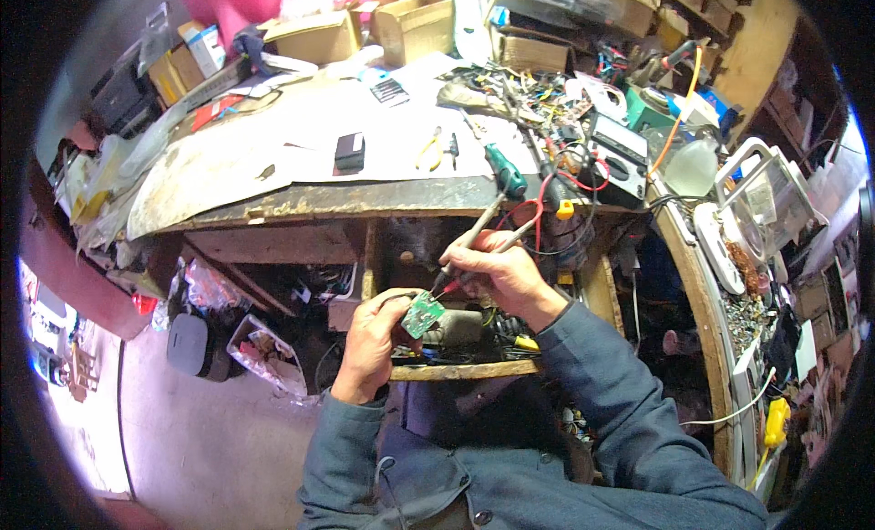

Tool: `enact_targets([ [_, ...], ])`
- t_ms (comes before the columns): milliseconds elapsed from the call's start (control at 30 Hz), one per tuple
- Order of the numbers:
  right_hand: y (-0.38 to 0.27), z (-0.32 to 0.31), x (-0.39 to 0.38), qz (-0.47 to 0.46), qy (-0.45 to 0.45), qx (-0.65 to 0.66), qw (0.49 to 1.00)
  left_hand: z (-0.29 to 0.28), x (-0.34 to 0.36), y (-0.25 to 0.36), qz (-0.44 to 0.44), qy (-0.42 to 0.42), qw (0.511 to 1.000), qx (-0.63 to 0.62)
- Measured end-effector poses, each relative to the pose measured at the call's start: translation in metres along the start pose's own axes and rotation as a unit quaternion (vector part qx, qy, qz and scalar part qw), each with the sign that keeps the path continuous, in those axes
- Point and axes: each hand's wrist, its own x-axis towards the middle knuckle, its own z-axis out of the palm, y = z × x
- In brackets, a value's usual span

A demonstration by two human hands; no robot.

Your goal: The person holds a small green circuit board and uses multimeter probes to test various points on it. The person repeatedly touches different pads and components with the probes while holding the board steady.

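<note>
My left hand [366, 340] is closed on a small green circuit board [423, 319], held up over an open drawer [465, 371]. In my right hand [512, 280] are two test probes [481, 224], gripped between the fingers like a pair of chopsticks. Their tips point down at the board's upper edge; whether they touch it is too small to tell. Red and black leads run from the probes' upper ends toward a meter [622, 158] on the bench. Just beyond my right hand, a green-handled screwdriver [506, 171] lies at the bench edge.
On the bench [219, 185] lie a small black box [350, 152] and yellow-handled pliers [429, 152]. A heap of wires and parts [538, 97] covers its far right. Cardboard boxes [415, 29] line the back. Clutter fills the right side shelf, with a clear plastic case [761, 193].
</note>
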Motion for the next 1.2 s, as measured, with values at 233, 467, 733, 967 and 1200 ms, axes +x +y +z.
enact_targets([
  [233, 0.005, 0.001, 0.003, -0.010, -0.002, -0.008, 1.000, 0.001, -0.001, -0.002, 0.014, 0.001, 1.000, -0.007],
  [467, -0.002, 0.001, 0.000, -0.003, -0.015, 0.004, 1.000, 0.003, 0.002, -0.002, 0.021, -0.008, 1.000, -0.021],
  [733, -0.002, 0.008, 0.002, -0.013, 0.011, 0.027, 0.999, 0.004, -0.004, 0.001, 0.030, 0.037, 0.999, -0.010],
  [967, 0.004, 0.000, 0.004, -0.054, 0.033, 0.099, 0.993, -0.003, 0.004, -0.010, 0.054, -0.026, 0.994, -0.089],
  [1200, 0.004, 0.013, 0.002, -0.054, 0.063, 0.081, 0.993, -0.008, 0.004, -0.012, 0.072, -0.027, 0.994, -0.075],
])
